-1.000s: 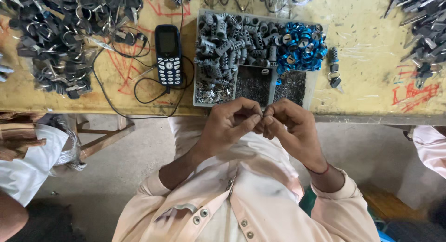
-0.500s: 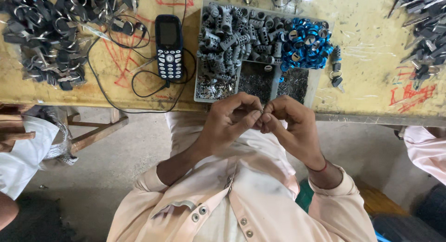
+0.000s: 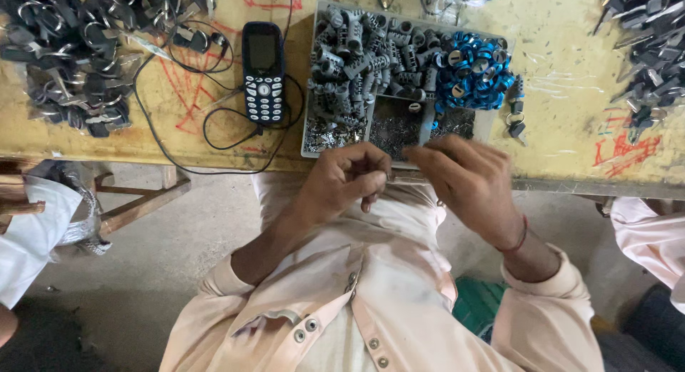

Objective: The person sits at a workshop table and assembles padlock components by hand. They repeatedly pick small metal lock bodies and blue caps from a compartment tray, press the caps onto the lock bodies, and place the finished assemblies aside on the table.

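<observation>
Small metal part [image 3: 389, 176] pinched in left hand [image 3: 342, 183]; right hand [image 3: 467, 176] loosely curled over tray [image 3: 485, 122] edge.

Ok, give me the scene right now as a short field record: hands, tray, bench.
left hand: fingers pinched on a small metal part, too small to identify
right hand: at the tray's near edge, fingers curled; grip unclear
tray: grey cylindrical parts, blue rings, small loose bits
phone: dark keypad type, left of the tray, black cable looped by it
bench: yellow, red marks, dark metal parts piled far left
</observation>
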`<state>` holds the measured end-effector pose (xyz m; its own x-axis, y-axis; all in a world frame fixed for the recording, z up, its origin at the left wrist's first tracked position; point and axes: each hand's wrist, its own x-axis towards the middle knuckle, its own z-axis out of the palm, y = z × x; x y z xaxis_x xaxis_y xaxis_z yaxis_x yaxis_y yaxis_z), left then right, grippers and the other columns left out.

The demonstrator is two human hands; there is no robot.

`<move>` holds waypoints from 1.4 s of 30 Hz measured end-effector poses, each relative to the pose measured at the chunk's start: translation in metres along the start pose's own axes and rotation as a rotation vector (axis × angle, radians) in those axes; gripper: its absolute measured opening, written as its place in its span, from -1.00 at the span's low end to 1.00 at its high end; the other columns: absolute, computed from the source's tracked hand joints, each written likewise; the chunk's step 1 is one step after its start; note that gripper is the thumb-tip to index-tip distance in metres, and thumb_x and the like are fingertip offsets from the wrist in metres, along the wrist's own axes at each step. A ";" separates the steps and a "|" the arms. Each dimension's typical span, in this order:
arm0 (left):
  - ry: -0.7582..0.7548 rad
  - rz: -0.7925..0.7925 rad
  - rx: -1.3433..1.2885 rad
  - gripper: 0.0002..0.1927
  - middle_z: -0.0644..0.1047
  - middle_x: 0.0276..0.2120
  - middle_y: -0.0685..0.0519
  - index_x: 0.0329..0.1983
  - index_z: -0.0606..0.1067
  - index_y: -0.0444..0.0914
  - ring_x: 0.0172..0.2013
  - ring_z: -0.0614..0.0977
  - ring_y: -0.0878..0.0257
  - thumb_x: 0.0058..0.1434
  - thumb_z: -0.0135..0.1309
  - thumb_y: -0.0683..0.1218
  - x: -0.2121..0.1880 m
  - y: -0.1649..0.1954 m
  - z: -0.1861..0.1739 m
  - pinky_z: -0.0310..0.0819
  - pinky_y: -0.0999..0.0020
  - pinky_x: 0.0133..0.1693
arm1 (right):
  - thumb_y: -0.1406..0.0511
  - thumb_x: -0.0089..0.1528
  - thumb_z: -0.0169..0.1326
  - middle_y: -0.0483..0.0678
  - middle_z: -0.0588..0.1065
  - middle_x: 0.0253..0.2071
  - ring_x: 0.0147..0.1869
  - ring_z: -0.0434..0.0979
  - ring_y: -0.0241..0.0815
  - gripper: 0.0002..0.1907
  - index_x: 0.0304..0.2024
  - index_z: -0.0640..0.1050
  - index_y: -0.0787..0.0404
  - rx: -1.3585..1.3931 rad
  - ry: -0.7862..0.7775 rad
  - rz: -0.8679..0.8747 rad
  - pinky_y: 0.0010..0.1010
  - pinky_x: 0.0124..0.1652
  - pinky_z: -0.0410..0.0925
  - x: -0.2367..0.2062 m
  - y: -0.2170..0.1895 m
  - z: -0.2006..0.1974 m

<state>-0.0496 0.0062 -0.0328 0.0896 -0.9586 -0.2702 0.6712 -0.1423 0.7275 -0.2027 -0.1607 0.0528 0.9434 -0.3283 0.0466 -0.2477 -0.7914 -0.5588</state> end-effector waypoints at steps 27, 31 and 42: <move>0.019 0.098 0.279 -0.86 0.53 -0.32 0.18 -0.15 0.55 -0.34 -0.31 0.49 0.53 0.30 0.17 -0.17 0.000 -0.003 0.007 0.44 0.60 -0.28 | 0.30 0.12 0.13 -0.08 0.33 -0.23 -0.12 0.33 -0.18 -0.79 -0.19 0.56 0.21 -0.905 -0.222 -0.331 -0.37 -0.17 0.17 0.043 0.006 -0.008; 0.003 0.075 0.274 -0.86 0.54 -0.31 0.17 -0.14 0.55 -0.34 -0.33 0.52 0.53 0.30 0.15 -0.16 0.002 0.002 0.007 0.50 0.59 -0.27 | 0.39 0.34 0.23 0.00 0.40 -0.12 -0.05 0.40 -0.04 -0.80 0.00 0.56 0.29 -0.458 -0.006 -0.059 -0.24 -0.06 0.27 0.014 0.010 -0.028; -0.035 0.042 0.008 -0.88 0.53 -0.33 0.08 -0.05 0.47 -0.36 -0.33 0.58 0.38 0.41 0.06 -0.20 0.014 -0.004 0.000 0.59 0.43 -0.24 | 0.37 0.41 0.35 -0.07 0.45 -0.10 0.02 0.40 -0.04 -0.81 0.05 0.65 0.15 -0.313 0.278 0.038 -0.19 0.02 0.20 0.019 0.007 -0.019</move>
<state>-0.0508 -0.0067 -0.0398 0.0913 -0.9719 -0.2170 0.6617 -0.1036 0.7426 -0.1903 -0.1825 0.0656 0.8478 -0.4527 0.2762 -0.3764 -0.8806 -0.2878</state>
